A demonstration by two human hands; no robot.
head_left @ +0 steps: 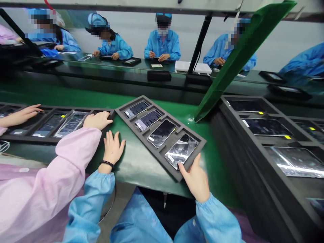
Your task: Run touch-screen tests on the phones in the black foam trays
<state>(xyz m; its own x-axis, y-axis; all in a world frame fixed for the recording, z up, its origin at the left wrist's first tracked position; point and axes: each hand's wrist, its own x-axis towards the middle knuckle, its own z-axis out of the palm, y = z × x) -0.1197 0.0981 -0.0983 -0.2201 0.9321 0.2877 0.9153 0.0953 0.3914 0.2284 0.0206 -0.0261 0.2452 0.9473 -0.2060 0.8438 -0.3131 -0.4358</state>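
Observation:
A black foam tray (pixel 172 170) lies at a slant on the green bench in front of me, with several smartphones in its slots. My right hand (pixel 196 179) grips the tray's near right corner. Its thumb rests on top, by the lower edge of the nearest smartphone (pixel 181 151), and the other fingers run along the end wall. Left of the tray, my left hand (pixel 113 148) is empty with its fingers spread, close to the bench edge. Two slots further up, another smartphone (pixel 148 120) shows lines of text on its screen.
At left, a co-worker's pink sleeve (pixel 78 148) and hand (pixel 98 120) reach over another smartphone tray (pixel 48 139). Stacked black trays (pixel 253 168) with smartphones stand at right. A green slanted post (pixel 235 64) rises behind. People in blue work across the bench.

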